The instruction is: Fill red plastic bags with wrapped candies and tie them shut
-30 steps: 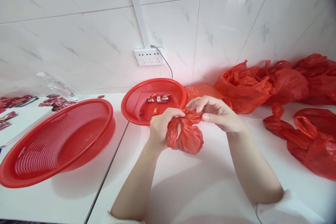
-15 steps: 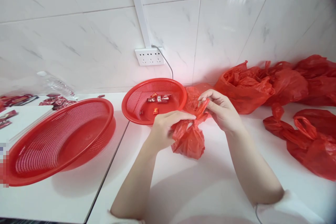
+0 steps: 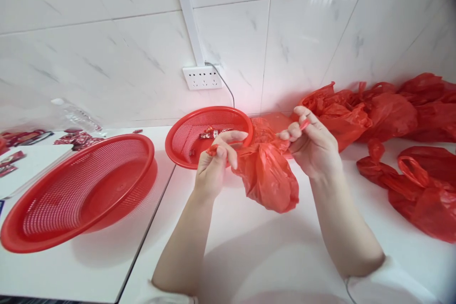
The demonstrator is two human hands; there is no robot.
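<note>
A small red plastic bag [image 3: 269, 178] hangs between my two hands above the white table [image 3: 270, 256]. My left hand [image 3: 213, 166] pinches one handle of the bag at its left. On the other side, my right hand [image 3: 313, 145] is closed on the other handle and holds it up and to the right. The two handles are pulled apart and the bag's body sags below them. Just behind my left hand sits a small red mesh basket [image 3: 188, 149] with a few wrapped sweets [image 3: 213, 133] in it.
A large red mesh basket [image 3: 76, 190] lies tilted at the left. Crumpled red plastic bags [image 3: 384, 114] pile along the wall at the right, with more [image 3: 420, 190] on the table's right side. A wall socket [image 3: 202, 77] with a cable sits above. Red wrappers [image 3: 76, 138] lie at far left.
My hands have pulled apart, each drawing a handle outward. The bag has risen, stretched wider and shifted slightly right.
</note>
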